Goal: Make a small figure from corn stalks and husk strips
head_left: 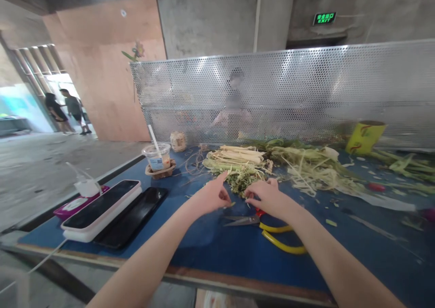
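Both my hands reach over a blue table (217, 253) toward a small heap of green plant scraps (242, 181). My left hand (212, 194) has its fingers pinched together on a small green bit at the heap's near edge. My right hand (267, 198) is curled with fingertips pinched close to the same bit, touching the heap. Yellow-handled scissors (268, 228) lie on the table just under my right wrist, blades pointing left. Behind the heap lies a bundle of pale peeled stalks (238, 156).
Husks and leaves (316, 167) spread over the right half. A yellow cup (365, 137) stands at the back right, a plastic drink cup with straw (157, 156) at the left. Phones on a white power strip (102, 206) lie front left. A perforated metal screen (288, 90) backs the table, with a person behind it.
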### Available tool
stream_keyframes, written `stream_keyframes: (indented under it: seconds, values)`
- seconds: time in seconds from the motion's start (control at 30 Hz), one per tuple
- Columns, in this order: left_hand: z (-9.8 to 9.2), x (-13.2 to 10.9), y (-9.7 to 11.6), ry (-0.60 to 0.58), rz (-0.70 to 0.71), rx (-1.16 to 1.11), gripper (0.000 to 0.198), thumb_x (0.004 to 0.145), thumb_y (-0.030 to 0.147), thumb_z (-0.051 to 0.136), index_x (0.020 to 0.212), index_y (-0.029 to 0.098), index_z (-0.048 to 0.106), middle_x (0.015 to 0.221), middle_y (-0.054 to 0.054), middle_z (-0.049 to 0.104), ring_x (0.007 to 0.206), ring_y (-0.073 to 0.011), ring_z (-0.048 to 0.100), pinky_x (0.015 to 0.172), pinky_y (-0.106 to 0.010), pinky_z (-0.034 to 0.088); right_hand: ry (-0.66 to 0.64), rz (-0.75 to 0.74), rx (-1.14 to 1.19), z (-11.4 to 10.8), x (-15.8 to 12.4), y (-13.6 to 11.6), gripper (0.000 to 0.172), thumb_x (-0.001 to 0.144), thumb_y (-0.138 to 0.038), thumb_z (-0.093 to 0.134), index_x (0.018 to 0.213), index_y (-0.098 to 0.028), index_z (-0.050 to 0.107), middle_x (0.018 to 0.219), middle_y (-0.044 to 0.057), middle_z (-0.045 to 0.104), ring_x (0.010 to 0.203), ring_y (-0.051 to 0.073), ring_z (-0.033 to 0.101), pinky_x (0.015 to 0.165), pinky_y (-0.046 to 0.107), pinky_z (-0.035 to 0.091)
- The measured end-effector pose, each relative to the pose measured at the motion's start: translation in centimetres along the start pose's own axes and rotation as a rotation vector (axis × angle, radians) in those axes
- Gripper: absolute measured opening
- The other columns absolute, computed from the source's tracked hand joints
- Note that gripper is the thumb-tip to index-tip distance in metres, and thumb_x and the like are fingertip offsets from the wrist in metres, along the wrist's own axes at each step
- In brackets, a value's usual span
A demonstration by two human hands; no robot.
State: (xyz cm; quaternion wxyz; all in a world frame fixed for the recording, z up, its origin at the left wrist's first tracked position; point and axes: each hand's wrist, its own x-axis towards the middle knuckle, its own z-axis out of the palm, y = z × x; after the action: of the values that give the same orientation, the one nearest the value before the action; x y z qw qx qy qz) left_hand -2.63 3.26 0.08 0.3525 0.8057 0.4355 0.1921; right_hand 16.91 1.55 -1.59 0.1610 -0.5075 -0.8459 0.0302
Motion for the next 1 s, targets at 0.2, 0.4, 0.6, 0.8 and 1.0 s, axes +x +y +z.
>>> stream_keyframes:
  seconds: [0.2, 0.4, 0.6, 0.8, 1.0]
  values:
    - [0.4, 3.6, 6.6, 0.243, 0.349, 0.148, 0.070, 0.076, 0.016, 0.051, 0.135, 0.014, 0.013, 0.085, -0.004, 0.065, 0.077, -0.0131, 0.059, 0.073, -0.026, 0.047, 0.023, -0.052, -0.067, 0.2, 0.4, -1.8, 0.016, 0.080, -0.025, 0.049, 0.085, -0.020, 0.063, 0.092, 0.006, 0.065, 0.094, 0.024, 0.054, 0.084, 0.043, 0.029]
    - [5.9, 9.2, 11.0, 0.185, 0.535, 0.667, 0.059, 0.075, 0.000, 0.038, 0.130, 0.019, 0.031, 0.135, -0.006, 0.039, 0.126, -0.0254, 0.027, 0.105, -0.046, 0.016, -0.035, -0.037, -0.152, 0.3, -0.1, -1.2, 0.033, 0.080, -0.017, 0.039, 0.107, -0.014, 0.058, 0.107, 0.015, 0.062, 0.097, 0.028, 0.054, 0.080, 0.041, 0.039]
    - [1.9, 7.1, 7.1, 0.221, 0.283, 0.791, 0.053, 0.080, 0.009, 0.039, 0.130, 0.024, 0.029, 0.121, -0.005, 0.054, 0.111, -0.0186, 0.048, 0.098, -0.039, 0.029, -0.083, -0.065, -0.176, -1.8, -1.1, -2.2, 0.015, 0.071, -0.021, 0.049, 0.079, -0.017, 0.060, 0.086, 0.011, 0.064, 0.080, 0.026, 0.058, 0.068, 0.035, 0.042]
    - [-6.3, 2.4, -2.3, 0.317, -0.201, 0.797, 0.047, 0.072, 0.018, 0.053, 0.118, 0.018, 0.044, 0.100, -0.012, 0.064, 0.096, -0.0268, 0.058, 0.078, -0.039, 0.043, -0.196, 0.184, -0.214, -3.7, -3.8, -2.4, 0.009, 0.063, -0.018, 0.051, 0.071, -0.020, 0.054, 0.079, 0.011, 0.061, 0.070, 0.027, 0.058, 0.051, 0.033, 0.039]
    - [-6.3, 2.5, -5.6, 0.293, -0.245, 0.773, 0.054, 0.072, 0.014, 0.052, 0.124, 0.018, 0.039, 0.090, -0.007, 0.068, 0.093, -0.0206, 0.060, 0.079, -0.032, 0.043, -0.337, 0.441, -0.167, -2.9, -4.6, -1.7, 0.034, 0.059, -0.003, 0.053, 0.088, -0.019, 0.058, 0.100, 0.017, 0.061, 0.090, 0.033, 0.059, 0.058, 0.035, 0.043]
